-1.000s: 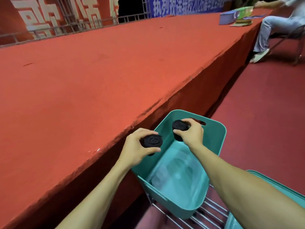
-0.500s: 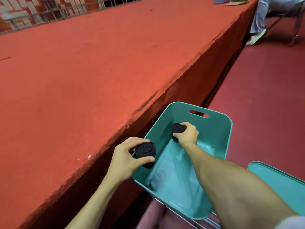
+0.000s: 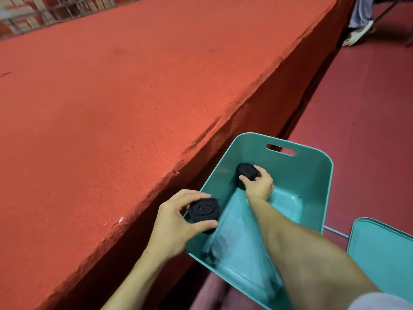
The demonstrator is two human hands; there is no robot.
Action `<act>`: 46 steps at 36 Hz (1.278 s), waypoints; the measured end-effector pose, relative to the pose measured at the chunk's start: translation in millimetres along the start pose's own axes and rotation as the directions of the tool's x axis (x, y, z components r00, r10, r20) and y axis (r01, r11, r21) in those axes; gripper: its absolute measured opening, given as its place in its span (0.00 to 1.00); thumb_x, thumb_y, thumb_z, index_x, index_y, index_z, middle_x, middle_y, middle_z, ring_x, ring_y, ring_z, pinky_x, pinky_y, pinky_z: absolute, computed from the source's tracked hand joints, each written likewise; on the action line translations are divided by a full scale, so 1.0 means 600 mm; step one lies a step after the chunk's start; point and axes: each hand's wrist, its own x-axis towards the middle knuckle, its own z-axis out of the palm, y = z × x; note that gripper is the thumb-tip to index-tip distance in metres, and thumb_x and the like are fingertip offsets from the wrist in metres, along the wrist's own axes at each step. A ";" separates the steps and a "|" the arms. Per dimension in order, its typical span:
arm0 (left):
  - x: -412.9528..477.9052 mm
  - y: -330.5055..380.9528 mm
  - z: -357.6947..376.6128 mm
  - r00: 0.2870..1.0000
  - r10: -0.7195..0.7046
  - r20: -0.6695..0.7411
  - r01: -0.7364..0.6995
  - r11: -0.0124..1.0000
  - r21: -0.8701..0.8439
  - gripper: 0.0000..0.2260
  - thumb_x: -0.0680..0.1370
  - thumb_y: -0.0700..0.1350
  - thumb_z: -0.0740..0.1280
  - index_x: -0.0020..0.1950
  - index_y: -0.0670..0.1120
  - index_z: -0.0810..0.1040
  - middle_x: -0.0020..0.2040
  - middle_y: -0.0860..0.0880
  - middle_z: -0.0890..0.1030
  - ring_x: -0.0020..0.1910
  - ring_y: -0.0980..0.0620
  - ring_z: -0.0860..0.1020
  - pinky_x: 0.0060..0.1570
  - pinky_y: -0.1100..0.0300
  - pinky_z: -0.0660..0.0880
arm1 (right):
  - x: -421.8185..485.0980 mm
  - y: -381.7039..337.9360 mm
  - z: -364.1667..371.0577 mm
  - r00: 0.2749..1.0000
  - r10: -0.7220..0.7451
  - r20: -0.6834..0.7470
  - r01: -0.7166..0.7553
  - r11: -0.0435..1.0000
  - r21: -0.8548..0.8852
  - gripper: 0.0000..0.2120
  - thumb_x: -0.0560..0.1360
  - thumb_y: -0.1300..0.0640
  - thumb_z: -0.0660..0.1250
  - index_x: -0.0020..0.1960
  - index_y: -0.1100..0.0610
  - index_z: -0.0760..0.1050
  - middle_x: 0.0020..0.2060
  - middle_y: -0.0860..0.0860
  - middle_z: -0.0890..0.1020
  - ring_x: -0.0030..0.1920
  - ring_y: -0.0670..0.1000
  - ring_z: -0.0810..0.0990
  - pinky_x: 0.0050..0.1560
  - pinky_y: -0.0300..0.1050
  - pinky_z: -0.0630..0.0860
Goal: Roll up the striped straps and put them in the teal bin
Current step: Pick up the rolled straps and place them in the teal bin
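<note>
Holding one roll per hand. Left hand (image 3: 176,222) pinches the first rolled strap (image 3: 203,210) between the thumb below and curled fingers above, with the spiral end facing the camera. That roll hangs at the near-left rim of the teal bin (image 3: 312,175), level with the rim and not down inside. Can't tell if it touches the plastic.

Right hand (image 3: 259,186) is reached deep into the bin, fingers and thumb clamped round the second rolled strap (image 3: 247,173). That roll is inside, low against the left wall towards the far end. Can't tell whether it touches the bin bottom, as the hand covers the underside.

Both rolls read as plain black, and no stripes resolve at this blur.

The bin looks tilted in this view, with its handle slot (image 3: 280,149) in the far wall. A pale translucent sheet (image 3: 234,238) lies along the bottom under the right forearm.

Surroundings:
- red platform (image 3: 111,97) fills the left side, its edge running just beside the bin
- dark red floor (image 3: 368,130) on the right
- second teal container (image 3: 380,249) at the right edge, near the bin, with a metal bar (image 3: 335,232) showing between them
- light shoe (image 3: 357,33) and a trouser leg of another person at top right
- metal railing (image 3: 67,7) at top left, blurred
</note>
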 end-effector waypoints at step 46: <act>0.009 0.020 0.010 0.994 -0.103 -0.027 0.102 0.994 -0.037 0.24 0.63 0.39 0.82 0.53 0.59 0.81 0.52 0.52 0.79 0.54 0.56 0.80 0.60 0.56 0.77 | -0.172 -0.144 -0.146 0.529 -0.391 0.753 0.349 0.909 0.227 0.29 0.64 0.66 0.81 0.62 0.54 0.78 0.55 0.51 0.84 0.55 0.50 0.82 0.54 0.47 0.82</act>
